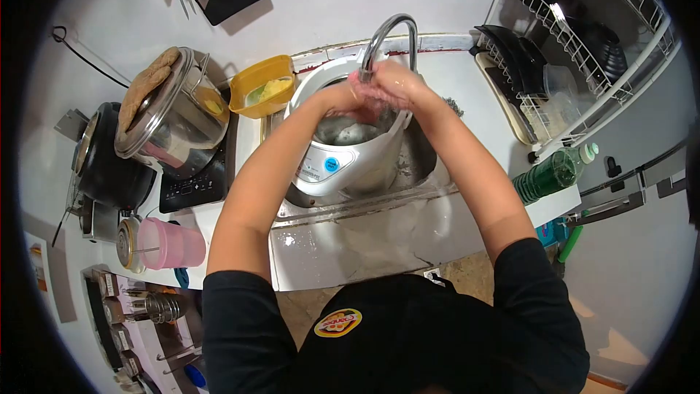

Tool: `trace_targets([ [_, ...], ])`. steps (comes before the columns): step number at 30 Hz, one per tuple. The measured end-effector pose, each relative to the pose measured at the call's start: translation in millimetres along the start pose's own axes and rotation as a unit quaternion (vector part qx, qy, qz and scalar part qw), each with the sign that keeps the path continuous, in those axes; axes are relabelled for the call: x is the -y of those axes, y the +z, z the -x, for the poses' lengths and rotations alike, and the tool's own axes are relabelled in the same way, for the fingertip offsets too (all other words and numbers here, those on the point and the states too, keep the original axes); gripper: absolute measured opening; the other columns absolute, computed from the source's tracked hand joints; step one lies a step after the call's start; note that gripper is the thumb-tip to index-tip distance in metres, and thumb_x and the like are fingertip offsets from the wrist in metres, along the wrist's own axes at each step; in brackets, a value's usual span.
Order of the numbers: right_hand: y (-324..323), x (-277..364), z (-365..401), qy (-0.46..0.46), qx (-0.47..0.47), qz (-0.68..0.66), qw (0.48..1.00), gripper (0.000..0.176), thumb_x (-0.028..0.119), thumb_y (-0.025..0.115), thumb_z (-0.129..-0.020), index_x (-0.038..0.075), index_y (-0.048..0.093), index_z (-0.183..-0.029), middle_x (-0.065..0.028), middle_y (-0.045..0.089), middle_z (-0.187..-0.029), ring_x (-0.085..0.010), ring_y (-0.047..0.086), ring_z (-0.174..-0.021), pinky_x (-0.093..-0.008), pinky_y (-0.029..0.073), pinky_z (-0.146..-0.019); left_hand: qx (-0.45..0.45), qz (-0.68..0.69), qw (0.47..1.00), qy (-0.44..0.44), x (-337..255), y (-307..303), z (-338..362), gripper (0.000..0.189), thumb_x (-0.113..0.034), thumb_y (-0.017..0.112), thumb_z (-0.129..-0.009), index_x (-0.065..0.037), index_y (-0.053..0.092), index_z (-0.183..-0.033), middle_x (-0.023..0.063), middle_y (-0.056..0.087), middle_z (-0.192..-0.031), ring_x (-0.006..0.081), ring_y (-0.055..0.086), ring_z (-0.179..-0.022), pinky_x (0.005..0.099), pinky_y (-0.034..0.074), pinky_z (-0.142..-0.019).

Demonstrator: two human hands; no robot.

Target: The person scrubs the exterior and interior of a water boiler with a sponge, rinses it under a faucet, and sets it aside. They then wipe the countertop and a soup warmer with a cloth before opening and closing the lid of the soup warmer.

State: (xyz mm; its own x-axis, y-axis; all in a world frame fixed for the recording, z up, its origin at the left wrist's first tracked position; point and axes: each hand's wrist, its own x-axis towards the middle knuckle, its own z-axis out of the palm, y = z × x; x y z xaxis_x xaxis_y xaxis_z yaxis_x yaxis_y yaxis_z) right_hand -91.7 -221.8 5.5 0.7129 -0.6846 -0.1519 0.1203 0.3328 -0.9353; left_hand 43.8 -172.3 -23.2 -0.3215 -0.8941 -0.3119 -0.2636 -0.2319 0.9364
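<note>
My left hand [345, 98] and my right hand [396, 83] are together just under the spout of the curved metal faucet [402, 20]. Their fingers overlap and are blurred, with a pinkish smear between them. Whether they hold anything I cannot make out. Below them, a white appliance body [327, 173] with a round blue sticker stands in the metal sink [425, 168]. Its inner pot holds cloudy water with a pale rounded shape showing in it.
Left of the sink are a yellow basin [257, 107] with a sponge, a large steel pot [191, 130] on a black cooktop [191, 188], and a pink container [172, 243]. To the right are a white dish rack [539, 113] and a green bottle [548, 175].
</note>
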Motion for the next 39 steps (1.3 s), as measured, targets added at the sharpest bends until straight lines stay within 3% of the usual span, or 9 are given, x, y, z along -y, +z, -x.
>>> trace_targets([
  [4, -4, 17, 0, -0.173, -0.107, 0.331, 0.921, 0.02, 0.003, 0.039, -0.087, -0.002, 0.058, -0.089, -0.0078, 0.059, -0.075, -0.0155, 0.059, -0.06, -0.0262, 0.048, -0.049, -0.137, 0.155, 0.977, 0.053, -14, -1, -17, 0.019, -0.007, 0.055, -0.086, 0.005, 0.056, -0.101, 0.0079, 0.062, -0.092, 0.0121, 0.063, -0.082, 0.0235, 0.054, -0.074],
  [10, -4, -13, -9, -0.01, -0.041, 0.09, 0.995, 0.019, 0.006, 0.04, -0.09, -0.004, 0.055, -0.094, -0.0112, 0.06, -0.077, -0.0184, 0.063, -0.065, -0.029, 0.056, -0.06, 0.113, -0.09, 0.98, -0.134, -31, -35, 56, 0.016, 0.002, 0.049, -0.063, 0.002, 0.061, -0.073, 0.0043, 0.061, -0.074, 0.0078, 0.057, -0.069, 0.0143, 0.043, -0.054],
  [13, -4, -25, -11, 0.084, 0.048, 0.039, 0.995, 0.019, 0.004, 0.047, -0.087, -0.01, 0.053, -0.099, -0.0137, 0.062, -0.082, -0.0237, 0.064, -0.066, -0.031, 0.058, -0.061, -0.065, -0.294, 0.928, -0.219, -58, -44, 89, 0.025, -0.002, 0.046, -0.074, 0.001, 0.069, -0.084, 0.0141, 0.067, -0.095, 0.0183, 0.067, -0.07, 0.0271, 0.055, -0.059],
  [16, 4, -24, -19, 0.056, 0.01, 0.054, 0.997, 0.018, 0.011, 0.055, -0.088, -0.006, 0.057, -0.094, -0.0118, 0.063, -0.077, -0.0182, 0.063, -0.061, -0.0277, 0.057, -0.055, -0.199, -0.388, 0.894, -0.101, -42, -41, 74, 0.024, -0.004, 0.047, -0.077, -0.001, 0.068, -0.088, 0.0083, 0.066, -0.08, 0.0139, 0.062, -0.06, 0.026, 0.053, -0.054],
  [22, -7, 14, -23, 0.113, -0.005, 0.086, 0.99, 0.018, 0.019, 0.057, -0.089, 0.002, 0.059, -0.083, -0.003, 0.059, -0.061, -0.0086, 0.055, -0.046, -0.0189, 0.043, -0.037, -0.009, -0.179, 0.959, -0.218, -5, -8, -5, 0.018, -0.008, 0.048, -0.085, -0.001, 0.062, -0.094, 0.0059, 0.062, -0.069, 0.0143, 0.06, -0.055, 0.0273, 0.054, -0.05],
  [28, -5, 20, -9, -0.142, -0.19, 0.478, 0.845, 0.034, 0.028, 0.072, -0.073, -0.004, 0.064, -0.081, -0.0188, 0.065, -0.079, -0.0262, 0.064, -0.073, -0.0377, 0.048, -0.067, -0.202, -0.049, 0.976, 0.058, 25, -29, -82, 0.022, -0.017, 0.053, -0.084, 0.003, 0.062, -0.087, 0.0152, 0.065, -0.076, 0.0261, 0.065, -0.063, 0.0354, 0.054, -0.056],
  [32, -5, 17, -12, -0.096, -0.131, 0.351, 0.922, 0.03, 0.022, 0.069, -0.075, -0.005, 0.062, -0.085, -0.0209, 0.065, -0.079, -0.0283, 0.066, -0.072, -0.0347, 0.055, -0.067, -0.417, -0.286, 0.863, 0.008, -16, -36, -18, 0.022, -0.02, 0.062, -0.077, 0.002, 0.066, -0.082, 0.0146, 0.065, -0.072, 0.0221, 0.065, -0.069, 0.0371, 0.052, -0.072],
  [35, -10, 8, -27, 0.051, -0.022, 0.098, 0.994, 0.022, 0.019, 0.062, -0.083, -0.004, 0.061, -0.087, -0.0147, 0.064, -0.075, -0.0219, 0.066, -0.066, -0.0301, 0.057, -0.06, -0.339, -0.508, 0.792, -0.018, -10, -28, 9, 0.026, -0.016, 0.061, -0.075, 0.005, 0.065, -0.09, 0.0278, 0.063, -0.084, 0.0395, 0.064, -0.08, 0.0436, 0.051, -0.075],
  [39, -2, 17, -16, 0.072, -0.028, 0.161, 0.984, 0.022, 0.021, 0.062, -0.086, -0.001, 0.061, -0.082, -0.0076, 0.062, -0.069, -0.0153, 0.06, -0.055, -0.0259, 0.053, -0.05, -0.099, -0.117, 0.984, -0.091, -5, -15, 10, 0.019, -0.017, 0.063, -0.076, 0.0, 0.068, -0.082, 0.0115, 0.065, -0.073, 0.0176, 0.064, -0.07, 0.0318, 0.052, -0.066],
])
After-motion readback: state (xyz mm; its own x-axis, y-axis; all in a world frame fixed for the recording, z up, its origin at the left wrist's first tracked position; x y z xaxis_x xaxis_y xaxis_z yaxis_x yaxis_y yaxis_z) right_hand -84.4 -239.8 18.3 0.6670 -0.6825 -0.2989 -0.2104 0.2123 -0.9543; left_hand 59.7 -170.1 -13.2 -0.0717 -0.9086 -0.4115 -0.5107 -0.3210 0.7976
